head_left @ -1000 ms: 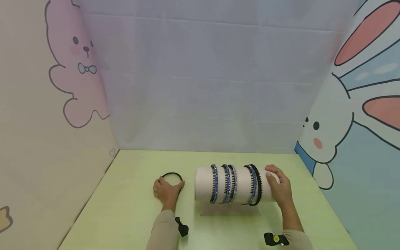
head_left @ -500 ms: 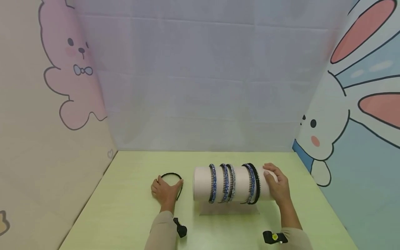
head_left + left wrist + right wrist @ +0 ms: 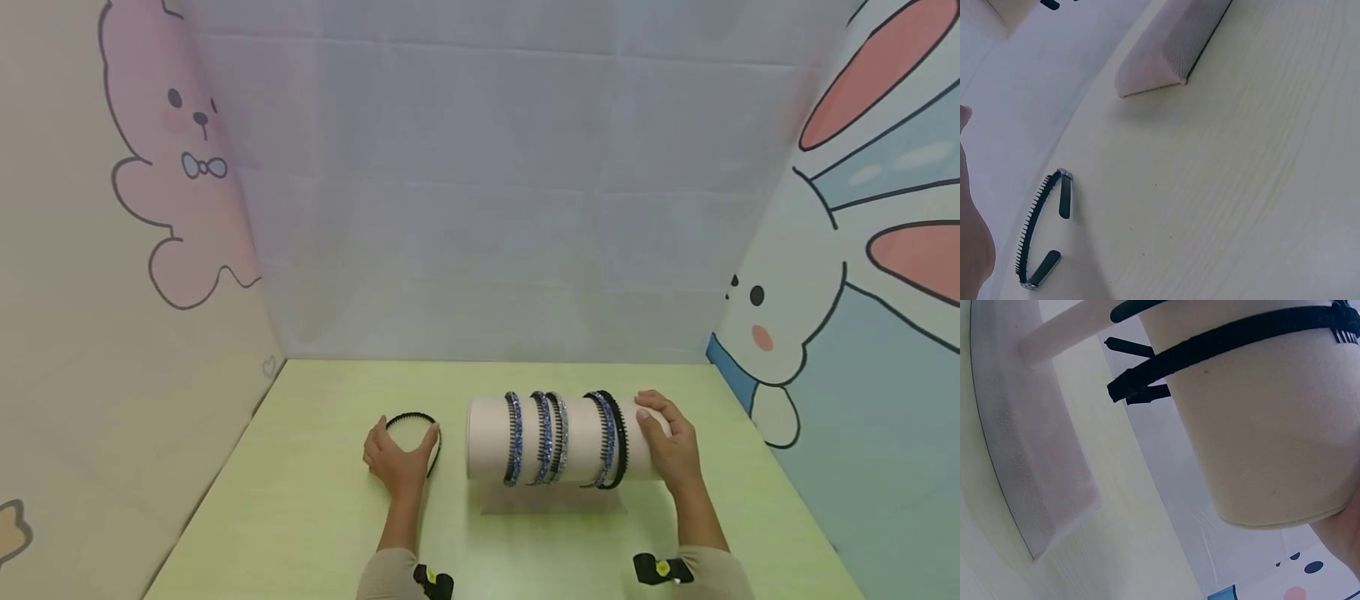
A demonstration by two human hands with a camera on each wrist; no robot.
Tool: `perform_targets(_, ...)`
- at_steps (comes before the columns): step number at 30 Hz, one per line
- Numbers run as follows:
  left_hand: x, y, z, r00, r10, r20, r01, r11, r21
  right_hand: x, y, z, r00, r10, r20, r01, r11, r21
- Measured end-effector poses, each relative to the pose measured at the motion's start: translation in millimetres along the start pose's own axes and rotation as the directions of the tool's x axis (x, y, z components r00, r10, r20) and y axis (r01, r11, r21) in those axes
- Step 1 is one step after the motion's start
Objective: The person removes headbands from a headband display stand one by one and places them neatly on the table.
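Note:
A black toothed headband (image 3: 411, 415) lies on the table at my left hand (image 3: 397, 462), whose thumb and fingers are spread apart around it. In the left wrist view this headband (image 3: 1034, 211) rests with both ends toward the camera, apart from the visible edge of the hand. My right hand (image 3: 675, 446) grips the right end of a white cylindrical headband stand (image 3: 487, 442), fingers over the top and thumb in front. Glittery blue headbands (image 3: 516, 437), a silver one (image 3: 562, 440) and a black one (image 3: 621, 442) sit around the cylinder.
The stand's pale base (image 3: 551, 498) rests on the light green table (image 3: 337, 392). A grey-white backdrop (image 3: 480, 208) stands behind. Side walls carry a pink bear (image 3: 180, 192) and a white rabbit (image 3: 795, 325).
The left forearm has shifted down, showing more wrist, and the thumb and fingers have spread wider around the headband. The right hand keeps its grip on the stand.

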State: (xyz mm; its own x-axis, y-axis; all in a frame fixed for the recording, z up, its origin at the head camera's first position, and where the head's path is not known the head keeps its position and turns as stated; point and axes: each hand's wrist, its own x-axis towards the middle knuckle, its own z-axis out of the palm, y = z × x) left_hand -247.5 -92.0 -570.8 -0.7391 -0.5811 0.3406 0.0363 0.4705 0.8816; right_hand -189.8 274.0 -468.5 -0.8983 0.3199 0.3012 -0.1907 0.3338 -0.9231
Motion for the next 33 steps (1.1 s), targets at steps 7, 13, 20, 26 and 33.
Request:
perform_targets(7,-14.3,18.7,-13.7,1.000,0.020,0.009,-0.018,0.991,-0.133,-1.2,3,1,1.000,-0.004,-0.006,0.004,1.000,0.006)
perform_targets(13,-32.9,41.3,-30.6,0.997,0.045,0.070,-0.026,0.967,-0.252,-3.6,3,-2,0.999,0.043,-0.015,-0.043,0.999,-0.014)
perform_targets(20,-48.3,59.2,-42.0,0.956,0.139,0.259,-0.042,0.936,-0.350,-2.8,0,-3,0.999,0.032,-0.033,-0.032,0.999,-0.010)
perform_targets(26,-53.7,69.9,-46.5,0.898,0.261,0.355,-0.104,0.908,-0.405,-1.3,1,-2,0.999,0.029,-0.026,-0.029,0.999,-0.015)
perform_targets(33,-54.8,87.5,-46.2,0.815,0.341,0.469,-0.106,0.883,-0.457,-0.2,0,1,1.000,0.004,-0.014,-0.003,1.000,0.009)
